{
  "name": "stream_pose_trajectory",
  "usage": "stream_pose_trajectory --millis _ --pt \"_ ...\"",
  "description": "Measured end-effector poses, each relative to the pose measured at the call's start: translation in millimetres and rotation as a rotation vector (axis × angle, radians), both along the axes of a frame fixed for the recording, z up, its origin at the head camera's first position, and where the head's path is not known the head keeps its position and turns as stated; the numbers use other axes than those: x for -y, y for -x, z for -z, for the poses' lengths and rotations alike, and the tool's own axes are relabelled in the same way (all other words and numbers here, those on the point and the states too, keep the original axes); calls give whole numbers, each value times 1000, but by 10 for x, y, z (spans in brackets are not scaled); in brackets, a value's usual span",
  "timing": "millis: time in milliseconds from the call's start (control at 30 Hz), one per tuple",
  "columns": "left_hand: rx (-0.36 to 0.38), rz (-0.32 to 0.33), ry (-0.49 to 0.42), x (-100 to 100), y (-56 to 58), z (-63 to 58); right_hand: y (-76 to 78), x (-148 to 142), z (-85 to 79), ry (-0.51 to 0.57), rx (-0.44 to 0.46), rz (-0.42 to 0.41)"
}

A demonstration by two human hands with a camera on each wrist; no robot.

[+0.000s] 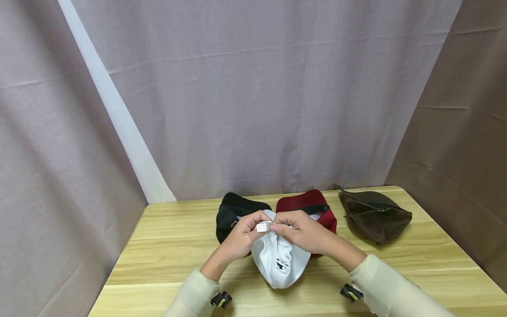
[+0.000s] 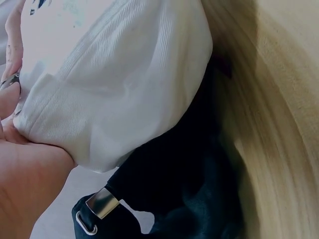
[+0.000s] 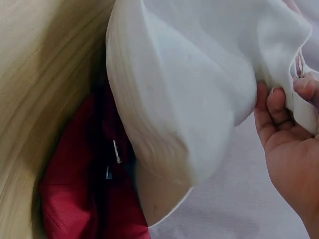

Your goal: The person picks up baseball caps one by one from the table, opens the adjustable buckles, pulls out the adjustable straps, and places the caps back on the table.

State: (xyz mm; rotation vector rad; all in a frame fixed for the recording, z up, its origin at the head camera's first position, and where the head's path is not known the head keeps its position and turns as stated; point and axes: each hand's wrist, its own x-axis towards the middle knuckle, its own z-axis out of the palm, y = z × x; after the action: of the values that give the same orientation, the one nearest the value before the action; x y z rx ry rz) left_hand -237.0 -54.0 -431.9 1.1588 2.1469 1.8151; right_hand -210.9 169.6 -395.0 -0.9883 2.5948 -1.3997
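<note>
Your left hand (image 1: 242, 233) pinches the strap (image 1: 262, 227) of the white cap (image 1: 269, 259); your right hand (image 1: 304, 230) grips the same strap from the right; the white cap is at the middle of the bench (image 1: 170, 255), its logo towards you; just beyond it are the black cap (image 1: 233, 213), left, and the red cap (image 1: 301, 200), right; the brown cap (image 1: 378, 222) lies far right, apart.

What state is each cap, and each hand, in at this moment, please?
White cap: held in the hands; whether its strap is fastened is unclear.
Black cap: resting on the table, partly hidden.
Red cap: resting on the table, partly hidden.
Brown cap: slumped on the table, untouched.
Left hand: pinching the strap.
Right hand: pinching the strap.
</note>
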Motion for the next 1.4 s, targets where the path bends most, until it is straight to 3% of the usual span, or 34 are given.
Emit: stream_pose_trajectory --millis 267,700,1067,1400 --pt "19 17 -25 -4 7 13 13 -29 -8 -4 1 -27" --pt "42 7 -18 -20 57 -1 104 -100 43 109 77 -113" --pt "57 11 -12 -5 61 -23 135 -89 44 94 41 -125" --pt "29 -6 44 11 27 -31 105 -33 19 9 28 -28"
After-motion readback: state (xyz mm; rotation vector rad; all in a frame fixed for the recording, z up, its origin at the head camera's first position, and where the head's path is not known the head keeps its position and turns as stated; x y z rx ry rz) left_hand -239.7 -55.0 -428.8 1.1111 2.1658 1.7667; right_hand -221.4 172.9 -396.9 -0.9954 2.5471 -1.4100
